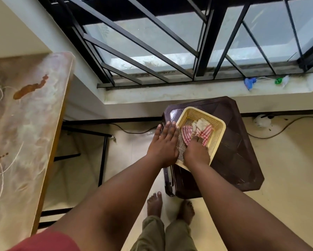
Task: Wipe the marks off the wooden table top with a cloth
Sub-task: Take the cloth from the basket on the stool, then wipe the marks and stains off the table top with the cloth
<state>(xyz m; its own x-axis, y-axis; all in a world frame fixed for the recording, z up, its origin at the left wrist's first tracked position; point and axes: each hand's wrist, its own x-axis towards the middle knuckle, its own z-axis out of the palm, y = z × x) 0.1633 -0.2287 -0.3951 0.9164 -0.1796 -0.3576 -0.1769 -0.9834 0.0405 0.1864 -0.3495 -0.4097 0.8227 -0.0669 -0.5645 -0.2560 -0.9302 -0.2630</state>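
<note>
Pinching the cloth [197, 131] in the basket [219, 131] with my right hand [196, 153], left hand [164, 145] flat, fingers straight, on the basket's left rim

A: Where could a hand pass?

B: Straight down into the yellow basket [218, 130]; its top is open, but its mesh walls close in all sides. The right hand [196, 154] already fills the near end, over the cloth [199, 130], and the left hand [164, 144] lies flat along the basket's left rim.

A: And toward the worktop [25, 124]?

B: Bare floor [130, 147] lies between it and the dark stool [242, 151]. Beyond the stool, the window ledge [188, 92] and black grille [152, 51] block the way.
</note>
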